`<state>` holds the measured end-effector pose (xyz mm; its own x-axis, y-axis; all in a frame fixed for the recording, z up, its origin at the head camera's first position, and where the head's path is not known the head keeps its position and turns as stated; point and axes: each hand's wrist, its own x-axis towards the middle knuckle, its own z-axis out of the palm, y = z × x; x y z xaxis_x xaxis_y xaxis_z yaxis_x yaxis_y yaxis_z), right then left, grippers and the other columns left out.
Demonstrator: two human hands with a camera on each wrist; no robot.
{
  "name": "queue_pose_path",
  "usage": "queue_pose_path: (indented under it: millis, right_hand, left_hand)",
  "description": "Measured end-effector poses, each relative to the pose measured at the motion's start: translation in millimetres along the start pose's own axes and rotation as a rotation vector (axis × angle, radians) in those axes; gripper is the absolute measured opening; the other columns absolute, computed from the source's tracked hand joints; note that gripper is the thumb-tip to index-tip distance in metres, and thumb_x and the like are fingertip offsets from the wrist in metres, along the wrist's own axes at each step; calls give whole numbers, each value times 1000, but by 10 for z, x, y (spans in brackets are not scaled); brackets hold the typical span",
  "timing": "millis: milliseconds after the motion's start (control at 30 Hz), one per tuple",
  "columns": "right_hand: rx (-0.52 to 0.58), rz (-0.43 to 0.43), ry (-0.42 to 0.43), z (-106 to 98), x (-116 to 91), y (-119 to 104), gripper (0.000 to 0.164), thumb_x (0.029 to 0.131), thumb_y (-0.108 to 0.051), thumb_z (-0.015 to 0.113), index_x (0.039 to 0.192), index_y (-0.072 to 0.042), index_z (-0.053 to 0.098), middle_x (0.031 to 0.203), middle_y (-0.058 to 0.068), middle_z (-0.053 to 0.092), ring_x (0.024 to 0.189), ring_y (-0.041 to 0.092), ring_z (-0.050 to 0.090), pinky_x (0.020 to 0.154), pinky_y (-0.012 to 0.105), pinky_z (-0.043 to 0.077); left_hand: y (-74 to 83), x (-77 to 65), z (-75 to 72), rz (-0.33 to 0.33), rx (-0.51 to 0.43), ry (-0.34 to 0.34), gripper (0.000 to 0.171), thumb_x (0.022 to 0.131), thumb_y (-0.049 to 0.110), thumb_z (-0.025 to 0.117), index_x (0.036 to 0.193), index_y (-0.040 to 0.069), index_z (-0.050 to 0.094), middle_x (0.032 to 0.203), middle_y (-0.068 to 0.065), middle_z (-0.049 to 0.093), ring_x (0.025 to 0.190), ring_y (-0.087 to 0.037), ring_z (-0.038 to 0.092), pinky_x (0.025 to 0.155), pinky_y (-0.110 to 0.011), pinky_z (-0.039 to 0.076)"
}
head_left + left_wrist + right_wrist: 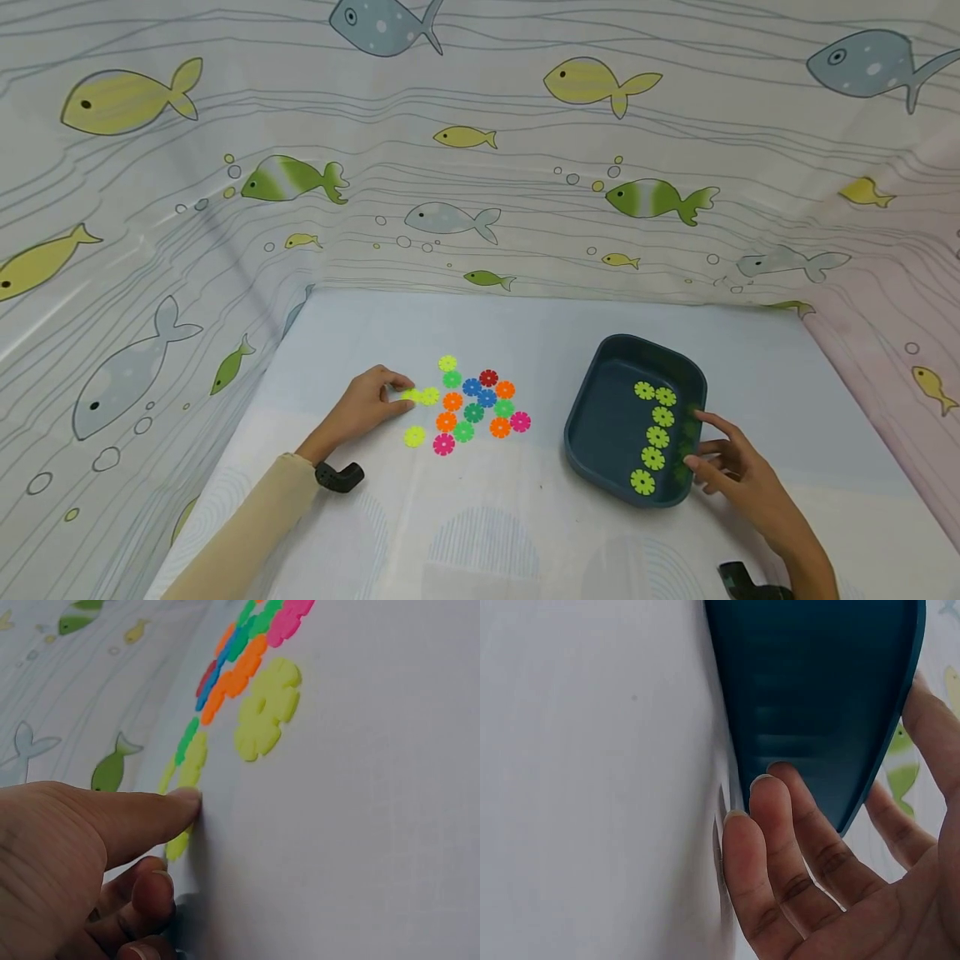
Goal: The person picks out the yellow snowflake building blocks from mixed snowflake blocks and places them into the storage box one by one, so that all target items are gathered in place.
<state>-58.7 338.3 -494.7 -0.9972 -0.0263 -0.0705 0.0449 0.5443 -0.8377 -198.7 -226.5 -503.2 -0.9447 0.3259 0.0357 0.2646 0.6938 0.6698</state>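
Observation:
My left hand is at the left of a group of flower-shaped plastic discs, thumb and index finger pinching a yellow disc. In the left wrist view the thumb covers part of that yellow disc. Another yellow disc lies right beside it. On the right, my right hand grips the side of a dark blue tray, thumb over the rim and several fingers against the outer wall. Inside the tray, several yellow discs lie in a bent row.
Loose discs in orange, blue, green, pink and red lie flat between the left hand and the tray. A single yellow disc sits nearer the front. Fish-patterned cloth walls surround the white table.

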Motion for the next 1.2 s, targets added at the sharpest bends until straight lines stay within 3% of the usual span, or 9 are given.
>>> queue_pose_path:
  millis: [200,433,600,833,1200]
  right_hand:
    - [6,5,-7,-7,1,8,74,102,-30,68,162,-25,26,117,21,63,84,23,68,66,35,57]
    - [5,5,-2,-2,-1,-2,73,102,-29,68,162,-24,26,117,21,63,83,23,68,66,35,57]
    - [6,-13,4,6,-12,-14,72,102,-26,67,162,-22,27,116,21,63,82,24,68,65,35,57]
    - [2,-13,5,7,-15,-31,72,102,-26,67,162,-22,27,116,21,63,82,24,68,65,36,57]
    - [1,-27,5,5,-19,-33,71,102,-25,67,161,-20,28,116,22,63,81,24,68,64,36,57]
  left_hand:
    - [10,12,-6,-3,9,-10,22,87,21,85,104,12,74,101,-3,64,73,-17,49,65,-30,44]
    - [14,23,-19,-28,3,-32,31,88,22,84,114,9,72,102,-4,64,73,-17,50,65,-29,44]
    - [12,45,-30,-40,13,-59,27,87,23,84,108,12,71,101,-3,62,74,-17,50,66,-29,44]
    - [15,45,-54,-27,-47,-60,24,90,18,82,105,11,64,93,-2,65,69,-17,53,62,-28,44]
    - [94,23,-76,-42,-136,-54,14,95,21,76,107,17,70,91,-2,67,67,-19,55,59,-27,45]
